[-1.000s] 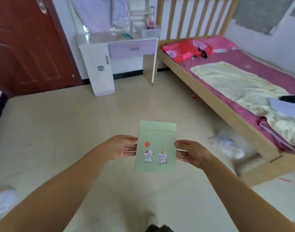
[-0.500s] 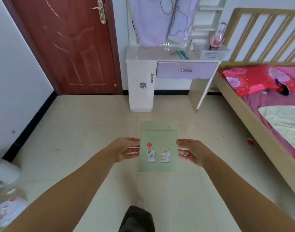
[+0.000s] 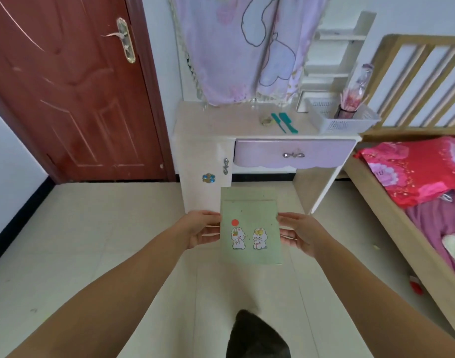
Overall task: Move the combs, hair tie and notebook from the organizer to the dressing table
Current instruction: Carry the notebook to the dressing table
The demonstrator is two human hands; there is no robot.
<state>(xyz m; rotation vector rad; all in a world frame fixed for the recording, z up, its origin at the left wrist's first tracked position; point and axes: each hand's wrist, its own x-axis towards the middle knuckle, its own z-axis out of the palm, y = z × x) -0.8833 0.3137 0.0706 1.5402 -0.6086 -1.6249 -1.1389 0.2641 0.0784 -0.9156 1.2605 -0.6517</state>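
Note:
I hold a pale green notebook (image 3: 249, 226) with two cartoon rabbits and a red dot on its cover, flat in front of me above the floor. My left hand (image 3: 202, 228) grips its left edge and my right hand (image 3: 298, 232) grips its right edge. Ahead stands the white dressing table (image 3: 216, 125) with a lilac drawer. On its top lie two teal combs (image 3: 284, 122) side by side and a pale hair tie (image 3: 266, 120) just left of them. A white mesh organizer basket (image 3: 345, 122) sits at the table's right end.
A pink holder with sticks (image 3: 351, 104) stands in the basket. A lilac cloth (image 3: 247, 47) hangs over the table's mirror. A red-brown door (image 3: 66, 86) is at the left, a wooden bed (image 3: 415, 189) with a red pillow at the right. Tiled floor lies between.
The view has swung left and moved closer to the dressing table, which now stands right ahead. Both hands keep the same hold on the notebook.

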